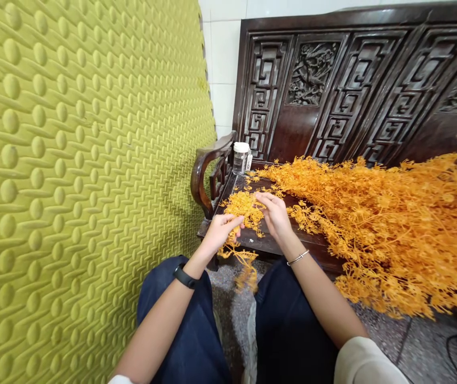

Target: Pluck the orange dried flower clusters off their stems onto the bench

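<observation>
My left hand (221, 232) is closed on an orange artificial flower sprig (244, 261), whose thin branches hang below it past the bench edge. Thumb and fingertips of my right hand (277, 216) are pinched together at the right side of a small heap of orange florets (242, 205) on the bench seat. What lies between those fingertips is partly hidden, but orange bits show there. A large bundle of orange flower stems (392, 224) spreads across the bench to the right of both hands.
The dark carved wooden bench (276, 128) has a curved armrest (200, 176) at its left end. A clear jar with a white lid (240, 159) stands in the seat corner. Yellow-green padded matting (92, 160) fills the left side. A black cable (454, 352) lies at lower right.
</observation>
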The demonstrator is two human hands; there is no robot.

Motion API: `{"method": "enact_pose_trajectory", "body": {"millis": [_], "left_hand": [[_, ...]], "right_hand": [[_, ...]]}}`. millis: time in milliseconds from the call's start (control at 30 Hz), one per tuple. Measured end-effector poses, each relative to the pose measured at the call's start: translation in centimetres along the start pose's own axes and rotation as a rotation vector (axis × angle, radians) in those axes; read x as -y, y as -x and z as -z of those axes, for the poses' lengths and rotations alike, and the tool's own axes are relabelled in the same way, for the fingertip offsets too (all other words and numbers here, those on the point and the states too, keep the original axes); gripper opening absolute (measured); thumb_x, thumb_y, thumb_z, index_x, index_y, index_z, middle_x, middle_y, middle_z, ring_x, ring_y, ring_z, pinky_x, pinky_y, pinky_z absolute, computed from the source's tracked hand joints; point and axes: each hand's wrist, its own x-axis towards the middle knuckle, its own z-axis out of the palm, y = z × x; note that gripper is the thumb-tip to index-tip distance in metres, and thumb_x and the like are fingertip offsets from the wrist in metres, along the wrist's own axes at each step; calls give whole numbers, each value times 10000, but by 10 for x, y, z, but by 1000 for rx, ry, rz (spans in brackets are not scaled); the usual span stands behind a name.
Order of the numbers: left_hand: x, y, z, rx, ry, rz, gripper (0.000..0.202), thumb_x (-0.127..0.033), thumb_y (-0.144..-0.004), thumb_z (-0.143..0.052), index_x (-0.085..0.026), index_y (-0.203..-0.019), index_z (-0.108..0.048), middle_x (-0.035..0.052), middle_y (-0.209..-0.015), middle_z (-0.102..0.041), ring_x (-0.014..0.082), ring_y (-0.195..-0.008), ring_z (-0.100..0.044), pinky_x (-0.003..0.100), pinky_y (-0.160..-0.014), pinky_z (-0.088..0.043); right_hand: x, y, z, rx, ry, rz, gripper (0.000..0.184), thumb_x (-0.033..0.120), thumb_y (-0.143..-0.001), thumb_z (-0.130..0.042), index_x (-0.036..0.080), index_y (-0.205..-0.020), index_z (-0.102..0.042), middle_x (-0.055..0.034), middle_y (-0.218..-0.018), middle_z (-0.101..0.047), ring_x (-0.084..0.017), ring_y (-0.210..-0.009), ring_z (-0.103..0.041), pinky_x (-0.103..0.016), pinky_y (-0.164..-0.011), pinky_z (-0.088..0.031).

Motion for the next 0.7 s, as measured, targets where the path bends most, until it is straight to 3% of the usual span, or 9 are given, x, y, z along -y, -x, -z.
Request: {"method": "enact_pose_trajectory", "body": {"millis": [200, 367, 467, 567, 600, 700], "left_hand": [[-3, -1, -1, 50, -30, -37, 371, -480, -710, -605, -127, -601, -574, -42, -436, -470, 45, -371, -371, 189, -404, -284], [-1, -1, -3, 46, -98, -16, 358, -474, -719, -585, -137, -599, -566, -44, -438, -470, 53, -377, -376, 193, -409, -292], [2, 6, -1, 147, -207, 31, 355, -442, -715, -595, -134, -543, -554, -32, -404, -477, 54, -359, -376, 196, -408, -277], [4, 14, 4, 216, -229, 84, 356, -441, -709, -604, -130, -540, -561, -20, -404, -497, 59, -343, -391, 203, -406, -286], [4, 15, 6, 189, -187, 75, 354, -454, -710, -603, -129, -570, -574, -18, -430, -516, 64, -353, -413, 205, -414, -307], [-1, 15, 11, 55, -24, 2, 353, -473, -702, -619, -123, -668, -599, -2, -538, -577, 79, -434, -499, 213, -478, -379]], "right_hand": [[-1, 0, -1, -55, -126, -11, 135, 244, -554, -725, 178, -623, -629, -9, -752, -617, -119, -715, -546, -265, -687, -476], [-3, -4, 1, -46, -206, -110, 128, 154, -538, -704, 151, -572, -581, -14, -680, -585, -107, -628, -524, -299, -670, -487], [10, -18, 26, -52, -224, -105, 158, 116, -556, -661, 163, -542, -511, 2, -629, -558, -101, -605, -520, -298, -661, -482], [23, -38, 66, -254, -231, 52, 196, 126, -598, -641, 178, -556, -457, 58, -593, -515, -60, -592, -492, -232, -668, -457], [25, -44, 78, -396, -174, 132, 157, 145, -591, -656, 178, -586, -503, 56, -610, -533, -59, -584, -492, -222, -627, -443], [19, -54, 97, -454, 63, 184, 167, 235, -558, -708, 166, -687, -629, 36, -641, -578, -60, -521, -455, -212, -514, -364]]}}
